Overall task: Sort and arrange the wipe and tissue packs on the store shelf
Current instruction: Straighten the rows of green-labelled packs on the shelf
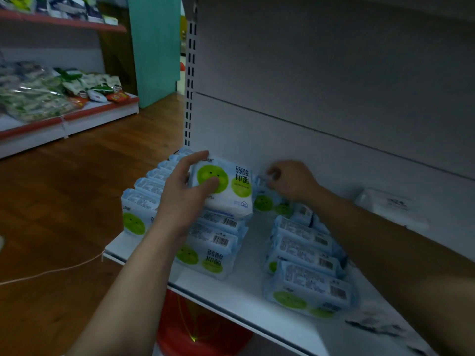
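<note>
Head view: three rows of wipe packs run back from the shelf's front edge. Left hand grips a pack over the middle row, thumb across its face, fingers curled round its edge. Right hand pinches a rear pack with curled fingertips, by the back wall.

glossy plastic film on the wipe packs, smooth matt white shelf, polished wood floor
</note>
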Motion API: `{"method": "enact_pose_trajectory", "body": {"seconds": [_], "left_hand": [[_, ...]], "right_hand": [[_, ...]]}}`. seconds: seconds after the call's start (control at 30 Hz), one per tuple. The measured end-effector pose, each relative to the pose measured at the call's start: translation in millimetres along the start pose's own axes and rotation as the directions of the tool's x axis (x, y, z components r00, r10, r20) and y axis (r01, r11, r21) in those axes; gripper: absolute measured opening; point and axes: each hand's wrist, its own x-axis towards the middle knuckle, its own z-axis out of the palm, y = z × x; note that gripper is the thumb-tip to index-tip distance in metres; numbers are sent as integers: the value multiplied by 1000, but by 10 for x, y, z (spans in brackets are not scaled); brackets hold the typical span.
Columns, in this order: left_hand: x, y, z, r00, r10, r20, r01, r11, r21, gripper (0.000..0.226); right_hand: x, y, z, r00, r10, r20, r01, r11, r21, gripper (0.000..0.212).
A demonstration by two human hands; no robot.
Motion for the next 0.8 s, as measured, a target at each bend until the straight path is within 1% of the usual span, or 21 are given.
{"method": "enact_pose_trajectory", "body": {"seconds": [0.03, 0.07, 0.1, 0.13, 0.17, 0.2, 0.23, 0.27, 0.3, 0.33, 0.37, 0.43, 0.47, 0.5, 0.57, 0.63, 0.7, 0.8], "left_hand": [[0, -10, 21, 1000, 6, 12, -6, 1000, 10, 55], [-3, -18, 45, 999, 14, 29, -15, 1000, 15, 63], [-10, -22, 74, 998, 23, 51, -23, 1000, 15, 70], [-17, -25, 104, 996, 31, 80, -32, 999, 2, 74], [-21, -29, 130, 993, 37, 110, -35, 999, -23, 77], [-26, -31, 162, 989, 42, 142, -35, 998, -55, 78], [-36, -34, 198, 985, 52, 165, -41, 997, -66, 78], [-44, -41, 231, 982, 71, 174, -67, 997, -32, 77], [-48, -55, 260, 981, 99, 169, -109, 992, 55, 75], [-47, -75, 279, 980, 126, 153, -152, 974, 170, 71], [-40, -100, 280, 981, 145, 129, -176, 943, 281, 68], [-20, -153, 237, 985, 147, 90, -172, 882, 438, 64], [-6, -174, 199, 987, 143, 75, -161, 839, 520, 62], [7, -181, 159, 989, 138, 61, -146, 772, 619, 61], [11, -162, 108, 991, 127, 47, -115, 603, 789, 58], [-16, -128, 103, 993, 101, 56, -97, 469, 878, 57], [-46, -129, 100, 994, 39, 98, -105, 365, 925, 59], [-70, -187, 83, 987, -69, 144, -126, 221, 967, 58]], "right_hand": [[-32, -44, -115, 998, 16, -66, -6, 988, 152, 29], [-75, -109, -235, 997, 31, -64, -8, 943, 331, 30], [-138, -199, -355, 1000, 9, 11, -13, 866, 500, 35], [-212, -299, -456, 992, -59, 114, -18, 816, 577, 42], [-285, -391, -535, 969, -148, 197, 13, 830, 558, 46], [-328, -455, -579, 943, -227, 244, 79, 864, 498, 46], [-333, -478, -603, 925, -282, 255, 156, 893, 422, 41], [-315, -476, -631, 921, -312, 234, 228, 918, 326, 36], [-279, -442, -661, 927, -324, 191, 279, 933, 228, 34], [-242, -381, -690, 940, -314, 133, 294, 944, 151, 34], [-213, -289, -710, 957, -282, 69, 274, 956, 105, 33], [-208, -72, -694, 981, -192, -22, 193, 972, 135, 30], [-230, 34, -639, 988, -153, -37, 157, 975, 158, 31], [-263, 126, -549, 991, -125, -38, 129, 976, 173, 31], [-346, 246, -347, 996, -80, -43, 88, 973, 213, 29], [-392, 306, -232, 998, -33, -60, 47, 968, 248, 34], [-372, 308, -231, 999, -3, -32, 10, 979, 201, 46], [-286, 217, -334, 997, -28, 72, 26, 999, 25, 53]]}}
